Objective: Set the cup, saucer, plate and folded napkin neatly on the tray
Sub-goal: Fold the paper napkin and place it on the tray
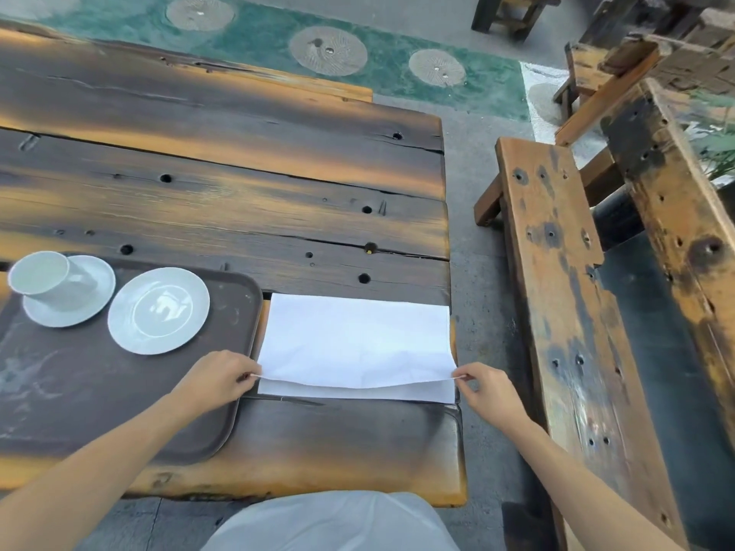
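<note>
Pinching the near corners of the white napkin point(354, 344), the left hand point(216, 379) and right hand point(491, 389) lift its top layer off the table point(238, 216), just right of the tray point(119, 391) holding cup point(39, 278), saucer point(93, 296) and plate point(159, 311) beyond the left hand.

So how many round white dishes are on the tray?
2: a round white saucer under the white cup at the brown tray's far left, and a round white plate beside it.

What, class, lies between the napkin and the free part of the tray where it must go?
Nothing visible. The napkin lies on the table just right of the tray, pinched by the left hand and right hand. The plate sits farther back.
</note>
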